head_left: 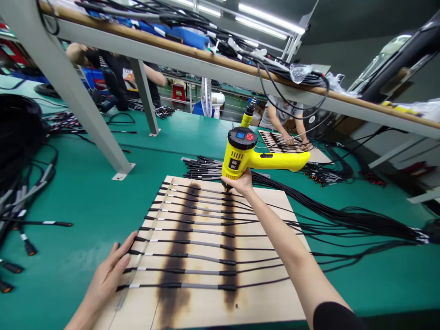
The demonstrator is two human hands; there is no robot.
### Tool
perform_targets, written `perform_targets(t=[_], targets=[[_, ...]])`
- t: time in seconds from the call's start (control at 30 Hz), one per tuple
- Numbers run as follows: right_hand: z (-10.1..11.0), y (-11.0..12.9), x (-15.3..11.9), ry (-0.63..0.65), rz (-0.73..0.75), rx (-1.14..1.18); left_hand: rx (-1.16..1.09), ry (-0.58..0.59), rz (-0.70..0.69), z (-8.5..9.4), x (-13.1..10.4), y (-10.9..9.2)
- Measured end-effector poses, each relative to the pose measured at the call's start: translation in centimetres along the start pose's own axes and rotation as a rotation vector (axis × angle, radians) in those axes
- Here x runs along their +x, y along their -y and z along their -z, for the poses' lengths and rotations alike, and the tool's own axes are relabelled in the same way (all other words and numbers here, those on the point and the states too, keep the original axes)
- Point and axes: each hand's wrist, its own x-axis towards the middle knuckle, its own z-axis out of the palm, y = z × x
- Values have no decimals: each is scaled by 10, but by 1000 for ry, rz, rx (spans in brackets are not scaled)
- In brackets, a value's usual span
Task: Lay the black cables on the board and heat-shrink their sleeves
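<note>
My right hand (240,183) is wrapped round the lower barrel of a yellow heat gun (237,156), its nozzle pointing down near the far end of a scorched stripe. Under it lies a wooden board (268,293) with two dark burnt bands. Several black cables (206,257) with grey sleeved sections lie side by side across the board, their left ends under a clear strip (139,259). At the board's left edge, my left hand (106,277) is open, fingers stretched out beside the cable ends; whether it touches them I cannot tell.
A cable bundle (337,213) runs right over the green table (82,220). More cables (30,197) lie left. A grey post (85,101) and an overhead shelf (192,52) frame the bench. Across it, a person (282,114) handles cables on another board; another person (120,73) stands left.
</note>
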Motion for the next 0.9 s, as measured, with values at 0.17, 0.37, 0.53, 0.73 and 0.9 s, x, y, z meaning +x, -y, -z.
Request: perform_targets(t=[0.17,0.37,0.53,0.73,0.9], targets=[[3,0,1,29,30,-34,19,-24,6,-1,0,-9],[7,-2,1,21,47,-23,-26,-3,31,2,2,-5],[7,-2,2,36,38,18,10,-12,84,5,5,-6],[9,-9,3,36,41,-20,40,0,126,5,5,-21],[13,-12,7,46,34,-54,47,20,136,6,6,-26]])
